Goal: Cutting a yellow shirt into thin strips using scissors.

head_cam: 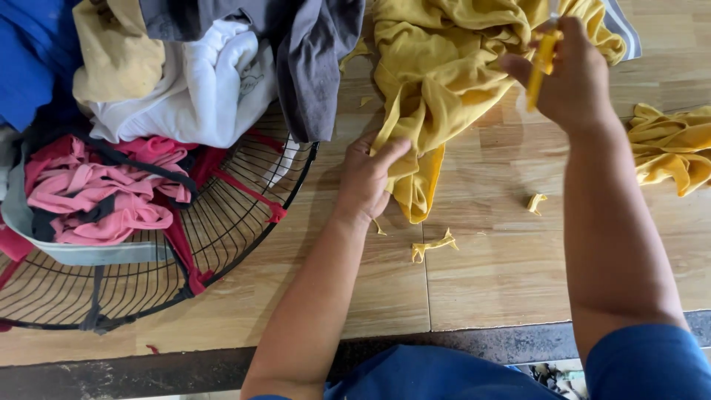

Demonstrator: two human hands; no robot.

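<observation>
clothes (200, 81) on fan guard (244, 222), scraps (433, 246) right

Pale wooden tabletop (489, 274), dark edge

Left hand (366, 178) low, fingers curled; right hand (570, 74) raised, fingers closed.

Yellow tool (543, 63) blurred, hand-hidden
</observation>
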